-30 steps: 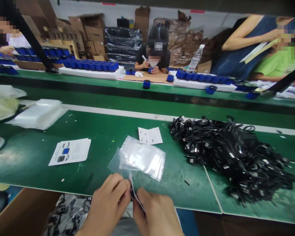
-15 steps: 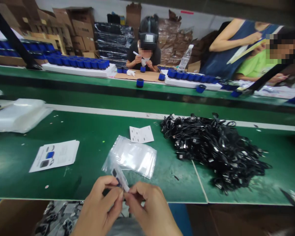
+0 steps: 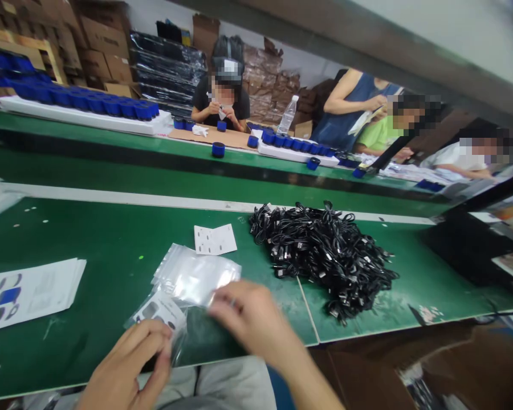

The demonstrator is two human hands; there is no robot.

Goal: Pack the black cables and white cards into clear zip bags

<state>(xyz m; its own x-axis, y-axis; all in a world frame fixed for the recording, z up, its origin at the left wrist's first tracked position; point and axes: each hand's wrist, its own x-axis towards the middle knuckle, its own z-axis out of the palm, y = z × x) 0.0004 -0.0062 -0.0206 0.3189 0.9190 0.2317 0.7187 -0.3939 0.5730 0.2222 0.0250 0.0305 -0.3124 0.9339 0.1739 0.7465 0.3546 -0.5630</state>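
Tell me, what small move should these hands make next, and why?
Probably the right hand should reach for one cable from the black cable pile. The left hand pinches a clear bag with a printed card inside, the right hand hovers, blurred, over the bag stack, and the pile lies just right.

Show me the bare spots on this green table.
Widest bare green lies between the leaflets and the clear bags, back to the white strip. A smaller patch sits right of the cable heap. Crowded: near edge, where the left hand pinches a filled bag and the right hand is over the bags.
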